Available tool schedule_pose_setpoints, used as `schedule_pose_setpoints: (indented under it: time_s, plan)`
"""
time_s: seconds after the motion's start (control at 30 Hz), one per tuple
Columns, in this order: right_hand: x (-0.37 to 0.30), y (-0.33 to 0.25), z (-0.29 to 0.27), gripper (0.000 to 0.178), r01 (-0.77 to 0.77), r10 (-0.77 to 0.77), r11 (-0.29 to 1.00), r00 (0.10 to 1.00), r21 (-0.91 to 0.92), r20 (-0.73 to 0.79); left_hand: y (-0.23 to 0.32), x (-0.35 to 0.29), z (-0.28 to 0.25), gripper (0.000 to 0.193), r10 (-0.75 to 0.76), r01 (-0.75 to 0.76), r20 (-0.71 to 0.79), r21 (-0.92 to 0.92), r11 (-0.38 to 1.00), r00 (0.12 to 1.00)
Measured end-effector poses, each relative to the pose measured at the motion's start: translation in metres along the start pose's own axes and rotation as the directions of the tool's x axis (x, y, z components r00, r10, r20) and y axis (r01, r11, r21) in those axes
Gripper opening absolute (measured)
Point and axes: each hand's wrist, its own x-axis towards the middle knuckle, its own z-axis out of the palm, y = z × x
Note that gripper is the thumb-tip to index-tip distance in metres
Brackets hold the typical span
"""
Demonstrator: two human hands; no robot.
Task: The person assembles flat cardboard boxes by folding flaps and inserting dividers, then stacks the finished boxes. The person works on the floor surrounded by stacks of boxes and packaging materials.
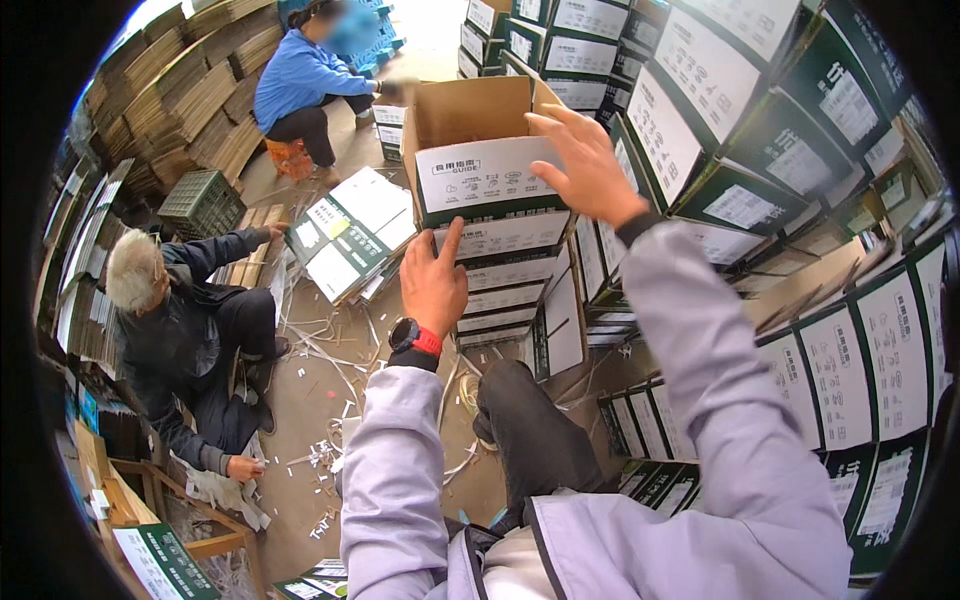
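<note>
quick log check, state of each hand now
Left hand: open, fingers at lower front edge of open carton.
Right hand: open, fingers spread near its right side; contact unclear.

The left forearm (396, 470) reaches from seven o'clock to the left hand (435, 287), index finger (453, 240) extended toward twelve, while the right forearm (720, 375) slants from four to the right hand (588, 168), fingers (566, 120) spread toward ten.

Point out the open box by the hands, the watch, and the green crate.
Open box (488, 172): head view, on its white front panel.
Watch (404, 334): head view, on its dark face.
Crate (202, 206): head view, on its green lattice.
</note>
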Motion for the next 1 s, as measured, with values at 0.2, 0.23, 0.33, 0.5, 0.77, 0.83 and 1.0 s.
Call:
schedule_pose_setpoints:
  time_s: [0.2, 0.23, 0.33, 0.5, 0.77, 0.83, 1.0]
  plan:
    - [-0.292, -0.06, 0.012, 0.026, -0.665, 0.673, 0.733, 0.677, -0.144, 0.297, 0.044, -0.022, 0.008, 0.084, -0.024, 0.025, 0.008, -0.133, 0.991, 1.0]
    - [-0.332, -0.072, 0.022, 0.037, -0.632, 0.666, 0.742, 0.66, -0.221, 0.348, 0.046, -0.038, 0.006, 0.084, -0.045, 0.046, 0.014, -0.157, 0.986, 0.999]
    - [-0.362, -0.101, 0.056, 0.042, -0.644, 0.685, 0.716, 0.577, -0.269, 0.444, 0.02, -0.129, -0.009, 0.078, -0.158, 0.177, 0.119, -0.174, 0.969, 0.98]
    - [-0.341, -0.103, 0.086, 0.042, -0.774, 0.823, 0.562, 0.489, -0.292, 0.29, -0.046, -0.368, -0.024, 0.059, -0.477, 0.501, 0.309, 0.0, 0.865, 0.823]
    - [-0.375, -0.109, 0.083, 0.046, -0.936, 0.879, 0.265, 0.134, -0.234, 0.459, -0.064, -0.419, -0.037, 0.041, -0.714, 0.804, 0.371, -0.3, 0.513, 0.594]
    - [-0.405, -0.131, 0.06, 0.037, -0.935, 0.846, 0.224, 0.046, -0.275, 0.531, -0.063, -0.427, -0.038, 0.038, -0.696, 0.798, 0.414, -0.149, 0.585, 0.587]
    - [-0.56, -0.182, -0.046, 0.057, -0.949, 0.769, 0.19, -0.015, -0.252, 0.639, -0.052, -0.43, -0.042, 0.037, -0.64, 0.744, 0.412, -0.162, 0.649, 0.648]
